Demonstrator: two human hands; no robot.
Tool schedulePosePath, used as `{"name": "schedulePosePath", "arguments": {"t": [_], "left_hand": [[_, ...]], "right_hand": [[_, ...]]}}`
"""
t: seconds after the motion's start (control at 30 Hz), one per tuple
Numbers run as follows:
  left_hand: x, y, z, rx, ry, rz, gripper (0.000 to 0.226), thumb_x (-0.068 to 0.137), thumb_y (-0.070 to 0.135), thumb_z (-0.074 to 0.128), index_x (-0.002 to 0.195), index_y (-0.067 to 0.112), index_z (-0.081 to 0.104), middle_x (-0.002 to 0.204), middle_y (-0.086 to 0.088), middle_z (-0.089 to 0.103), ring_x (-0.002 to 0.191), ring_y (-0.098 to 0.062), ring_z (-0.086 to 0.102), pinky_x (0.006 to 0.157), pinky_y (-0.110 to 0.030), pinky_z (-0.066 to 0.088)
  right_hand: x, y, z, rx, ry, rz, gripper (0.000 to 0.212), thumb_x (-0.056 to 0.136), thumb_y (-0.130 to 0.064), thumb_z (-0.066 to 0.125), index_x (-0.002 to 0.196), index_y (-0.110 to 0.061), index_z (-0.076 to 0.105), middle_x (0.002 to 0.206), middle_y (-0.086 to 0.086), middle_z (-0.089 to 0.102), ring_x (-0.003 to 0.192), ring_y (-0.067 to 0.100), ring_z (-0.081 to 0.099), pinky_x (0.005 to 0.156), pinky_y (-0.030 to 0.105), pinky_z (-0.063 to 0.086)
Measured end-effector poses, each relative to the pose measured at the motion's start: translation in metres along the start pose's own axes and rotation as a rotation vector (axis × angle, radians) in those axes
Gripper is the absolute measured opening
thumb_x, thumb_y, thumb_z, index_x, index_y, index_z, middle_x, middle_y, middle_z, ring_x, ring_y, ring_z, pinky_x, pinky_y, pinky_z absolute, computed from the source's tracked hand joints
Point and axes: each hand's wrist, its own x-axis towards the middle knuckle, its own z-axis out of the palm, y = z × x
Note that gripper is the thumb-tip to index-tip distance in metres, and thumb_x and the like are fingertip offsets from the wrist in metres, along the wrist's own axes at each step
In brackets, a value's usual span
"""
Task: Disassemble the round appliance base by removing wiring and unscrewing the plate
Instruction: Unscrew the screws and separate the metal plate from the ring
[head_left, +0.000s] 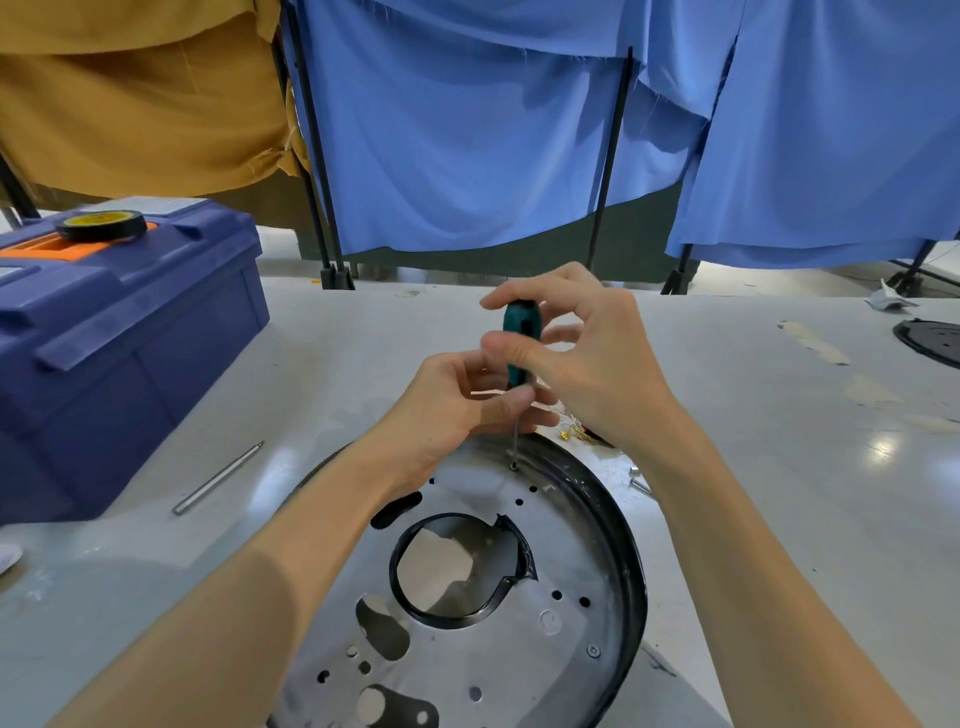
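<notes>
Your right grip (582, 364) holds the screwdriver (519, 338) handle and your left grip (457, 405) pinches its shaft. It stands upright, tip in the plate's (566, 551) far screw (514, 466).

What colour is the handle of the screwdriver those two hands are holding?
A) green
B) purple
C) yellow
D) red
A: the screwdriver has a dark green handle. The right hand grips it up top, and the left hand pinches it lower down near the shaft.
</notes>
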Motion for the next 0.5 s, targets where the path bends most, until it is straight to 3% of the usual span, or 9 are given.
{"name": "schedulePosePath", "arguments": {"t": [0.13, 0.23, 0.3, 0.43, 0.5], "left_hand": [[-0.0005, 0.0011, -0.0004, -0.024, -0.101, -0.045, 0.032, 0.092, 0.024, 0.054, 0.116, 0.005, 0.062, 0.110, -0.013, 0.071, 0.104, -0.030, 0.068, 0.090, -0.034, 0.055], [-0.0003, -0.0002, 0.0001, -0.013, -0.048, -0.042, 0.023, 0.095, 0.012, 0.052, 0.114, 0.004, 0.062, 0.105, -0.014, 0.073, 0.098, -0.030, 0.070, 0.084, -0.029, 0.056], [0.0002, -0.0003, 0.0012, 0.026, 0.014, -0.019, 0.027, 0.088, 0.013, 0.063, 0.113, 0.005, 0.061, 0.099, -0.013, 0.074, 0.091, -0.031, 0.072, 0.078, -0.028, 0.057], [-0.0004, 0.0024, 0.0005, -0.008, -0.058, -0.038, 0.037, 0.087, 0.024, 0.061, 0.119, 0.007, 0.059, 0.106, -0.013, 0.073, 0.099, -0.029, 0.070, 0.083, -0.035, 0.057], [-0.0007, 0.0023, 0.0001, -0.023, -0.083, -0.038, 0.032, 0.091, 0.023, 0.055, 0.118, 0.006, 0.060, 0.108, -0.014, 0.072, 0.101, -0.029, 0.069, 0.085, -0.033, 0.056]], "right_hand": [[0.0016, 0.0004, -0.0047, 0.055, 0.016, 0.023, 0.033, 0.086, 0.004, 0.063, 0.110, -0.017, 0.070, 0.098, -0.002, 0.069, 0.091, 0.010, 0.065, 0.088, 0.030, 0.055], [0.0008, -0.0010, -0.0037, 0.067, -0.007, 0.014, 0.021, 0.089, -0.007, 0.064, 0.104, -0.020, 0.070, 0.105, -0.003, 0.067, 0.097, 0.010, 0.064, 0.093, 0.035, 0.053], [-0.0007, -0.0014, 0.0002, 0.022, -0.017, 0.001, 0.021, 0.084, -0.021, 0.072, 0.104, -0.026, 0.070, 0.109, -0.003, 0.059, 0.098, 0.008, 0.059, 0.093, 0.031, 0.050], [0.0014, 0.0028, 0.0002, 0.033, 0.027, -0.005, 0.049, 0.084, 0.007, 0.063, 0.123, -0.023, 0.065, 0.101, -0.002, 0.064, 0.094, 0.011, 0.062, 0.089, 0.020, 0.052], [0.0025, 0.0040, -0.0028, 0.096, 0.019, 0.019, 0.043, 0.087, 0.010, 0.057, 0.118, -0.018, 0.067, 0.104, 0.002, 0.068, 0.098, 0.013, 0.065, 0.083, 0.017, 0.054]]}}
